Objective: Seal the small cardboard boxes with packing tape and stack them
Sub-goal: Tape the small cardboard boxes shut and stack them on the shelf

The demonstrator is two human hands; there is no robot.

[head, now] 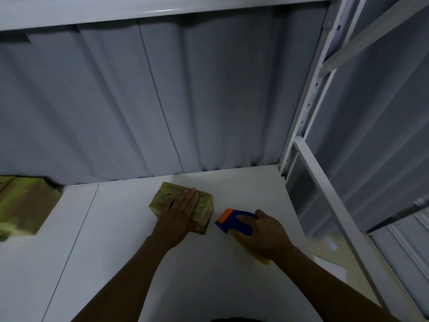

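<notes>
From the head camera, a small taped box (164, 199) lay on a white shelf (116, 240), near the middle and a little short of its back edge. The left hand (180, 213) rested flat on top of the box, fingers straight and close together, pointing away from the person, with the palm over the box's near end. Yellowish tape showed glossy on the box's top and right side.

Just right of the box, apart from it, the right hand (265, 232) gripped a blue dispenser (236, 220), fingers and thumb curled round its body. The dispenser's orange end pointed toward the box's near right corner without touching it. A yellowish roll (254, 252) showed under the right palm, blurred.

At the far left edge sat a pile (25, 205) of taped cardboard boxes against the back of the shelf, well apart from the hands; it was too blurred to count them. A grey curtain (162, 101) hung in folds behind the shelf. A white perforated post (310, 98) rose at the shelf's right rear corner, with a white rail running from it toward the person.
</notes>
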